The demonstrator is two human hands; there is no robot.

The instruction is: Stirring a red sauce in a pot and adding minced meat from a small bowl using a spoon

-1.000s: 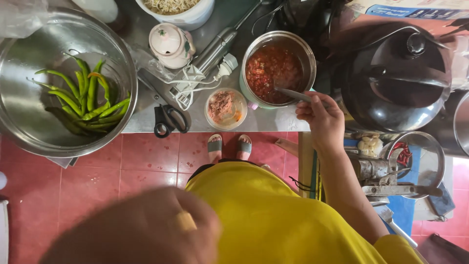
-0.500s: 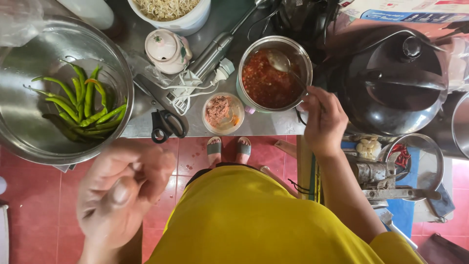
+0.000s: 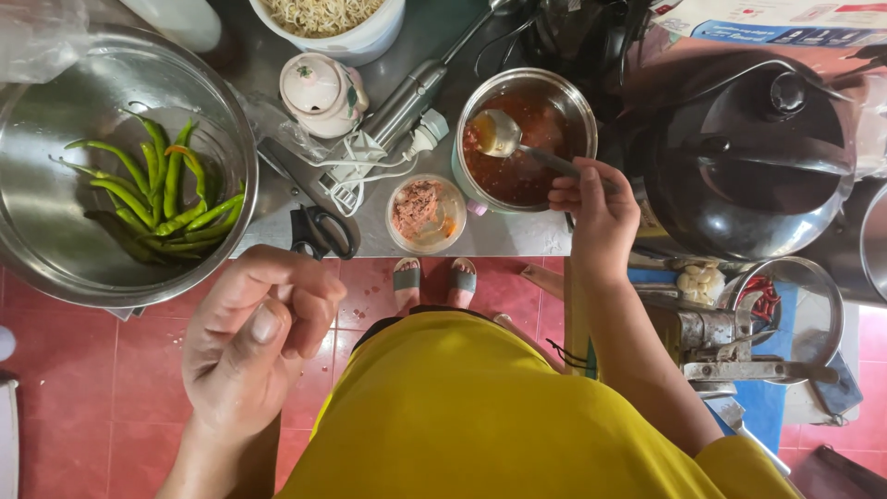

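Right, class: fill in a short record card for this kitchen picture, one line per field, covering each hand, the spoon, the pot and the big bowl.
Right hand: grips the handle of a metal spoon
Spoon: lifted over the pot, bowl holding red sauce
Pot: steel, on the counter, holds red sauce
Left hand: raised near the camera, fingers curled, holding nothing visible
Big steel bowl: holds long green chillies
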